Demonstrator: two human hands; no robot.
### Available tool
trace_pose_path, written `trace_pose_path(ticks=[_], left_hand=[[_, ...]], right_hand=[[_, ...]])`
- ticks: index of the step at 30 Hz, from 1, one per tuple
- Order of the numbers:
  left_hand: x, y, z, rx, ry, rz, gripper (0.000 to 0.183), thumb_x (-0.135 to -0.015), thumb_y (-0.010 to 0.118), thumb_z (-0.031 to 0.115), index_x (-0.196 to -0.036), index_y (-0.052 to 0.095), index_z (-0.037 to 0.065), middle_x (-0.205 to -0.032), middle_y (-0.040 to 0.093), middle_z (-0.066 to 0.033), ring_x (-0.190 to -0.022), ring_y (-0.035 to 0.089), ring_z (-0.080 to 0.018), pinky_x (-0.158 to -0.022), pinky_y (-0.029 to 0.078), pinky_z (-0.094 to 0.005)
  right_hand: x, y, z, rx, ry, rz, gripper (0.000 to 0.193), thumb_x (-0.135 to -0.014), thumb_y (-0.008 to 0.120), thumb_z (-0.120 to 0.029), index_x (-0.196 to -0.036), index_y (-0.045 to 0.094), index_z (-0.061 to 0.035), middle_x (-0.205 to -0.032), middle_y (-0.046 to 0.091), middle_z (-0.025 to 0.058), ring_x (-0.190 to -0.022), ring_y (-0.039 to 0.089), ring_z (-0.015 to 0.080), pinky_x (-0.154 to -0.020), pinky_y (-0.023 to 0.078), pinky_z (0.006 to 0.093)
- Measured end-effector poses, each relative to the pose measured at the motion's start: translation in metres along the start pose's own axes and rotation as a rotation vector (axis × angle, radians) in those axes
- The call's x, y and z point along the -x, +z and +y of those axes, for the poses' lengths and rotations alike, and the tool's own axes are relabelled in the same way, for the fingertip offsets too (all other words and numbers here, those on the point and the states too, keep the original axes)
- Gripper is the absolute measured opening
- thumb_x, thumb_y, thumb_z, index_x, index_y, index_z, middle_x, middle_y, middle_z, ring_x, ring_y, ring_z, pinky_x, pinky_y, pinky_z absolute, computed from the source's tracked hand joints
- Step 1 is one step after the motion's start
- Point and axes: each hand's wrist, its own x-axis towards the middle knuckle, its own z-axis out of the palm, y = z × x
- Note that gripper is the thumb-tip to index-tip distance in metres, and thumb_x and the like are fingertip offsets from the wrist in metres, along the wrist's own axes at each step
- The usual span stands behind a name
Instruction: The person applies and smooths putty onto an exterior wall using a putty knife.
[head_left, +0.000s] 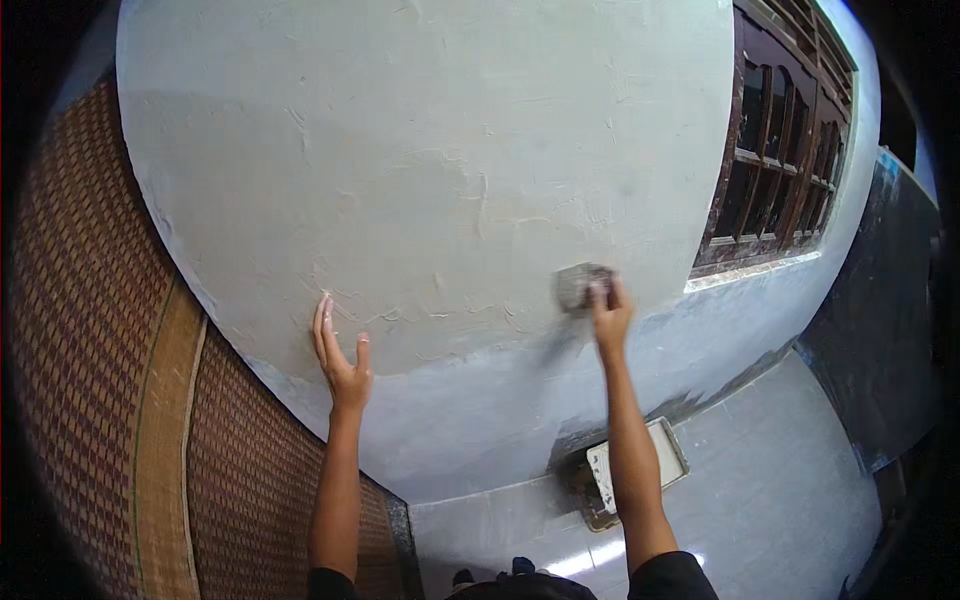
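A pale, off-white wall point(400, 200) with raised ridges and smears of coating fills the view ahead. My left hand point(345, 360) rests its fingertips against the lower left of the coated part, fingers stretched and thumb apart; whitish residue marks the fingers. In my right hand point(612, 312) is a flat grey-brown tool point(578, 288), held against or close to the wall below the window; motion blurs it, so its exact kind is unclear. Its shadow falls on the wall to the lower left.
A dark wooden window point(775, 150) is set at the upper right. Woven matting point(90, 330) stands along the left. On the grey tiled floor point(760, 460), a smeared white tray point(668, 450) sits partly behind my right forearm. A dark panel point(880, 300) leans at far right.
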Motion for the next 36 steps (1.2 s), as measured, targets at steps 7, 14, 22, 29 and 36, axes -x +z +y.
trace_pose_path(ticks=[7, 14, 22, 29, 36], left_hand=[[0.005, 0.0, 0.0, -0.027, -0.011, 0.01, 0.065, -0.085, 0.059, 0.01, -0.144, 0.035, -0.001, -0.148, 0.037, -0.0184, -0.137, 0.034, -0.0348, -0.114, 0.026, -0.0471], [0.014, -0.01, -0.002, -0.095, -0.043, -0.03, 0.064, -0.089, 0.057, 0.017, -0.146, 0.033, 0.001, -0.149, 0.034, -0.017, -0.139, 0.032, -0.0334, -0.116, 0.025, -0.0467], [0.011, -0.024, -0.019, -0.002, 0.004, -0.017, 0.064, -0.085, 0.059, 0.012, -0.143, 0.035, -0.003, -0.146, 0.038, -0.0203, -0.136, 0.035, -0.0369, -0.115, 0.022, -0.0497], [0.009, -0.049, -0.041, -0.004, 0.042, -0.04, 0.063, -0.086, 0.057, 0.012, -0.143, 0.035, -0.004, -0.147, 0.038, -0.019, -0.138, 0.034, -0.0347, -0.115, 0.024, -0.0463], [0.008, -0.056, -0.046, 0.046, 0.04, -0.05, 0.062, -0.089, 0.054, 0.022, -0.143, 0.035, -0.003, -0.148, 0.038, -0.0196, -0.139, 0.033, -0.0346, -0.117, 0.016, -0.0503]], right_hand=[[-0.031, -0.115, 0.028, -0.204, 0.013, 0.502, 0.034, -0.095, 0.061, -0.006, -0.126, 0.055, 0.006, -0.117, 0.063, 0.0138, -0.102, 0.062, 0.019, -0.086, 0.053, 0.0315], [0.047, 0.048, -0.044, -0.066, -0.021, -0.069, 0.027, -0.094, 0.063, -0.007, -0.118, 0.06, 0.0054, -0.106, 0.067, 0.0101, -0.093, 0.064, 0.0155, -0.082, 0.052, 0.0289], [0.123, 0.21, -0.11, -0.09, -0.37, -0.391, 0.019, -0.085, 0.07, -0.005, -0.103, 0.067, 0.0023, -0.087, 0.069, 0.0182, -0.075, 0.07, 0.0251, -0.068, 0.054, 0.0319], [0.046, 0.12, -0.099, -0.108, -0.043, 0.242, 0.022, -0.096, 0.06, -0.011, -0.11, 0.063, 0.0055, -0.096, 0.069, 0.0119, -0.081, 0.065, 0.0175, -0.073, 0.053, 0.0294], [0.123, 0.204, -0.116, 0.168, -0.507, -0.321, 0.019, -0.087, 0.068, -0.002, -0.106, 0.066, 0.001, -0.095, 0.07, 0.0163, -0.082, 0.069, 0.0227, -0.071, 0.054, 0.031]])
